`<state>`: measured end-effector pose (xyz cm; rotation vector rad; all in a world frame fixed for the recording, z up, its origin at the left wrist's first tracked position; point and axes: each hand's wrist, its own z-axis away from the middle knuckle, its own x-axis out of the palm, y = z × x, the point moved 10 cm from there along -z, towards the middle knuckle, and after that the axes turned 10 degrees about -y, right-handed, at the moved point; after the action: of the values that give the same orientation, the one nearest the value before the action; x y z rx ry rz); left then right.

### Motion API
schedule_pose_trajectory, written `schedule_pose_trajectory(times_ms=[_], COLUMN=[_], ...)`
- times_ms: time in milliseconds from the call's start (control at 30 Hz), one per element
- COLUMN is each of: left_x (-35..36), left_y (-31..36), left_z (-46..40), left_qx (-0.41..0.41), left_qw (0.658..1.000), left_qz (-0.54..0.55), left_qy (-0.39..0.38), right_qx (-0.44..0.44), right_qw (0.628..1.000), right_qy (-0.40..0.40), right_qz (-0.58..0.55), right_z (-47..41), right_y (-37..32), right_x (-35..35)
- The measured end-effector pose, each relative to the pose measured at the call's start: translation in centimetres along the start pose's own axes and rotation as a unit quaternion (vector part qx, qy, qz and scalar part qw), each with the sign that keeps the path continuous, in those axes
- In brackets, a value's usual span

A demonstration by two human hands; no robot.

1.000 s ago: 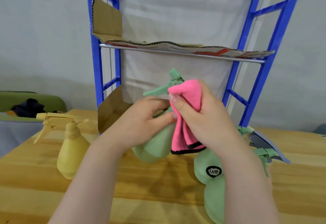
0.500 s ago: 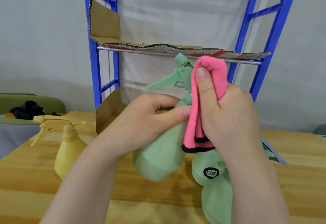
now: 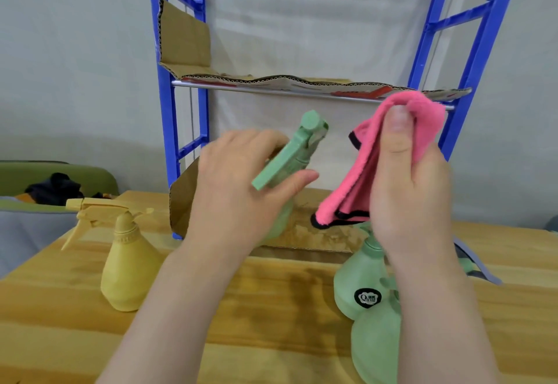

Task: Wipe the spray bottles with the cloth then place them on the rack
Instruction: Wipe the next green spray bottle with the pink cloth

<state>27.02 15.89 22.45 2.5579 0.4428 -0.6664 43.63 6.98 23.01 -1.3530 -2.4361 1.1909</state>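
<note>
I record the left hand (image 3: 238, 190) with its grip closed round a green spray bottle (image 3: 290, 157), held above the surface (image 3: 271, 308) with the nozzle tilted up and to the right; the bottle's body is largely hidden behind the hand. The right hand (image 3: 407, 196) has its grip pinching a folded pink cloth (image 3: 362, 178), thumb pressed on the fold; cloth and held bottle are near but apart. A yellow spray bottle (image 3: 126, 266) stands upright at near left; two further green bottles (image 3: 359, 290) stand at near right, partly covered by the right forearm. The blue rack (image 3: 169, 111) stands at the far side, its shelves lined with cardboard (image 3: 184, 39); I see no bottle on the shelf in view. A dark item lies on a green seat (image 3: 18, 175) at far left.
</note>
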Motion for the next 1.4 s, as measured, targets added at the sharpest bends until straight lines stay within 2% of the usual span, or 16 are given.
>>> schedule_pose_trajectory(times_ms=[67,133,300,433,533,600,700,800,867,933,1000,1133,1267,1400], left_x=[0.1,0.4,0.7,0.9,1.1,1.6,3.2,5.1,5.5,5.5,5.3,4.3,3.1,1.7], left_y=[0.4,0.3,0.7,1.2,1.3,0.9,-0.5,-1.5,-1.5,-1.8,-2.2,-2.2,-1.9,-2.1], left_z=[0.1,0.3,0.5,0.8,0.7,0.5,0.0,0.6,1.2,1.5,1.4,0.8,0.4,0.2], left_qx=[0.021,0.024,0.019,0.034,0.021,-0.009,-0.065,-0.074,-0.073,-0.093,-0.112,-0.116,-0.112,-0.126], left_qw=[0.993,0.982,0.979,0.97,0.971,0.978,0.982,0.963,0.938,0.915,0.908,0.922,0.942,0.933], left_qz=[-0.119,-0.185,-0.201,-0.227,-0.227,-0.207,-0.146,-0.007,0.126,0.227,0.268,0.27,0.256,0.314], left_qy=[0.005,0.01,0.037,0.08,0.071,0.03,-0.102,-0.259,-0.313,-0.321,-0.302,-0.252,-0.187,-0.125], right_qx=[0.003,0.007,0.067,0.108,0.104,0.078,0.034,0.001,-0.017,-0.035,-0.049,-0.044,-0.004,0.012], right_qw=[0.999,0.996,0.984,0.98,0.981,0.984,0.987,0.987,0.988,0.988,0.99,0.998,0.999,0.993], right_qy=[-0.036,-0.086,-0.136,-0.108,-0.103,-0.082,-0.051,-0.043,-0.038,-0.04,-0.04,-0.032,-0.018,0.024], right_qz=[-0.038,-0.018,0.094,0.127,0.127,0.137,0.149,0.158,0.15,0.142,0.129,0.043,-0.045,-0.114], right_z=[0.0,0.2,0.6,0.5,0.1,-0.1,0.0,0.1,0.1,0.3,0.4,0.0,0.1,0.3], right_y=[-0.3,-0.7,0.2,1.4,1.7,1.0,0.0,-0.4,-0.6,-0.9,-1.2,-1.2,-0.5,-0.3], right_x=[0.3,1.5,4.0,4.1,3.8,3.3,2.7,2.2,2.0,2.0,2.2,1.7,1.2,0.6])
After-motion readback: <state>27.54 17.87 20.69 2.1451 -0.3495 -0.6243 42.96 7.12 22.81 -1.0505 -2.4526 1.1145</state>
